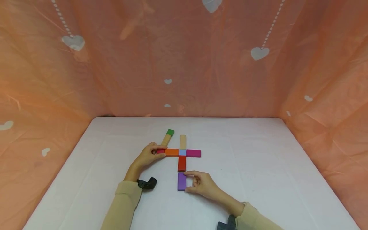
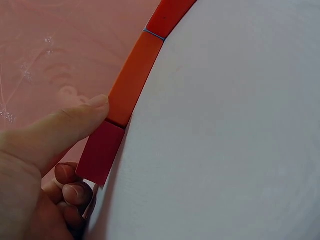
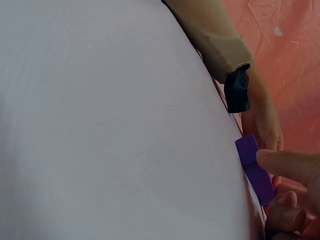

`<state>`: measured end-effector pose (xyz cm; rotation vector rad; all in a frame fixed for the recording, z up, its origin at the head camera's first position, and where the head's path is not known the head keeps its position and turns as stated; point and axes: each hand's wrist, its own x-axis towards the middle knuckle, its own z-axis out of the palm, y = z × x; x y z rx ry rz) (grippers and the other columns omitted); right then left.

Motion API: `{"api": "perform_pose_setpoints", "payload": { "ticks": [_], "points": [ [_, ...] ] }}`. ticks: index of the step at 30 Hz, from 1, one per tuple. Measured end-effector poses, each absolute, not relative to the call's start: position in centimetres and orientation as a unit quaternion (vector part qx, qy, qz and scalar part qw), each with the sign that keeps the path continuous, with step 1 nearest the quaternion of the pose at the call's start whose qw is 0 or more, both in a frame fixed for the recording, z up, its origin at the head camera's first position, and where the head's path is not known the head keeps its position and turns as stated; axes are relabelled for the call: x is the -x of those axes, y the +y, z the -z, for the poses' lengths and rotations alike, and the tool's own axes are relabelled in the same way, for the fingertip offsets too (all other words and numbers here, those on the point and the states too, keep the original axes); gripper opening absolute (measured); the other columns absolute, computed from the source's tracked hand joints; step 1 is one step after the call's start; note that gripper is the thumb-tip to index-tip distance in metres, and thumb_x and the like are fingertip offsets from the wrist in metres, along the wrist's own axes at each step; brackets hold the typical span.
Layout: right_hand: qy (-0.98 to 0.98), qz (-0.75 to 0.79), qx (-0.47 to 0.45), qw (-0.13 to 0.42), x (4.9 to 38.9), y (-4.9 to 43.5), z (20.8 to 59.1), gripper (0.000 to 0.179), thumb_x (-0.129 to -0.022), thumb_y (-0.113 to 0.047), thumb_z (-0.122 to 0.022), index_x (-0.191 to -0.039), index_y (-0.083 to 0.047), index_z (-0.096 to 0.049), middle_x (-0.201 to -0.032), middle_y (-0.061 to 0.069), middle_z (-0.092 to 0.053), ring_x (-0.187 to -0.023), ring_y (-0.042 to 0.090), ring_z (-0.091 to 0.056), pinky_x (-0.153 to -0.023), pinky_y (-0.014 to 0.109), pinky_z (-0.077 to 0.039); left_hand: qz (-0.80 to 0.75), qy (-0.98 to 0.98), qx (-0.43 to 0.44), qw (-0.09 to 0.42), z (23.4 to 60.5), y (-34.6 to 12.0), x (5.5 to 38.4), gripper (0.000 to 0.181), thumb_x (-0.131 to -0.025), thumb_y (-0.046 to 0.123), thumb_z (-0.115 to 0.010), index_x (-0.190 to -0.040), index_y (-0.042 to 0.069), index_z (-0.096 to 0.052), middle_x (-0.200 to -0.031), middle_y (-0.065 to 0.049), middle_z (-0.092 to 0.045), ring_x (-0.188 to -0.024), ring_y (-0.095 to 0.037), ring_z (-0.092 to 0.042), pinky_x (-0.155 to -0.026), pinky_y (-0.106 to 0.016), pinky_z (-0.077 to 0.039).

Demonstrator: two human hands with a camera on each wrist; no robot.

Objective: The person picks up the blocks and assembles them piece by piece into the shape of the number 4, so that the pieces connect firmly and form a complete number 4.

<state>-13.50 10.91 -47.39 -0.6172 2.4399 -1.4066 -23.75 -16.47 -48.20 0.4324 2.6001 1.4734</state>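
Wooden blocks lie flat in a cross on the white table. At its centre is a light blue block (image 1: pixel 182 152), with an orange block (image 1: pixel 172 152) to its left, a magenta block (image 1: pixel 193 153) to its right, a plain wood block (image 1: pixel 183 141) above and a red block (image 1: pixel 181 163) below. My left hand (image 1: pixel 148 155) pinches a crimson block (image 2: pixel 101 155) at the orange block's left end, between thumb and forefinger. Just below the red block, my right hand (image 1: pixel 205 184) holds a purple block (image 1: pixel 181 181) with thumb and forefinger at its two ends.
Slanting up and right from the left hand is another plain wood block (image 1: pixel 166 139), with a green block (image 1: pixel 170 132) at its top. A black wrist device (image 1: pixel 148 183) sits on the left wrist. An orange curtain (image 1: pixel 184 64) with white hearts surrounds the table (image 1: pixel 258 153).
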Motion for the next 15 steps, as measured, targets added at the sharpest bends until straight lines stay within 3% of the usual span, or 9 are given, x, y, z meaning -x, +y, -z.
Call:
{"api": "perform_pose_setpoints", "payload": {
  "ticks": [15],
  "points": [
    [0.835, 0.488, 0.226, 0.120, 13.39, 10.27, 47.48, 0.049, -0.075, -0.011, -0.080, -0.121, -0.001, -0.065, -0.059, 0.002, -0.047, -0.054, -0.006, -0.036, -0.055, 0.014, -0.034, -0.490, 0.858, -0.141, 0.063, 48.39, -16.47, 23.86, 0.034, -0.083, 0.016, -0.074, -0.115, 0.004, -0.070, -0.083, -0.003, -0.042, -0.077, -0.014, -0.037, -0.067, -0.021, -0.029]
  ]
}}
